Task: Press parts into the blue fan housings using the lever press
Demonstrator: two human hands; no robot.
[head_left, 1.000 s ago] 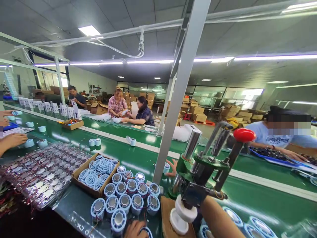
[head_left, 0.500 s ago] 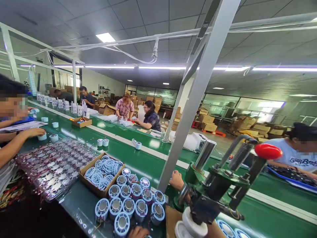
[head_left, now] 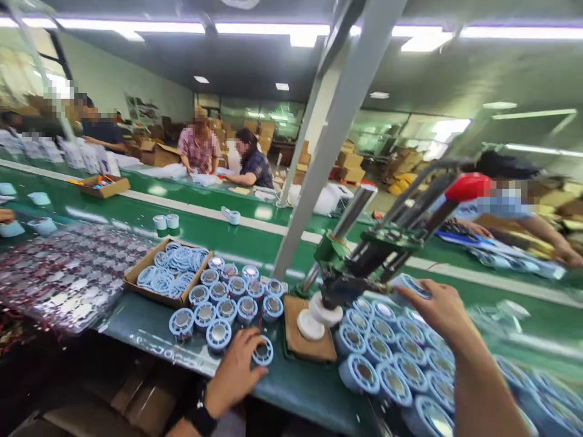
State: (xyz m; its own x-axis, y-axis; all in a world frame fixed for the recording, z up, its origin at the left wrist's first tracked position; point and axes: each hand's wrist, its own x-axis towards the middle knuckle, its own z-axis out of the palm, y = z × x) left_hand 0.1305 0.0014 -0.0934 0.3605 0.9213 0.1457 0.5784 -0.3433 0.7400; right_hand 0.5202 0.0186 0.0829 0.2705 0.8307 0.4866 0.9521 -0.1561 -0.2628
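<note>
Head: left hand (head_left: 237, 366), right hand (head_left: 436, 304) touch one blue part (head_left: 263, 351) each.

Bright white ceiling tubes (head_left: 273, 29) light the scene; pale glare streaks the green belt (head_left: 191, 215). Motion blur softens everything; the edges look stretched.

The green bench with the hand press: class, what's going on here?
The person's left hand has its fingers at a light-blue round part near the bench's edge. The right hand holds another part up by the group right of the hand press. More parts stand left of the press, beside a box of light-blue rings.
</note>
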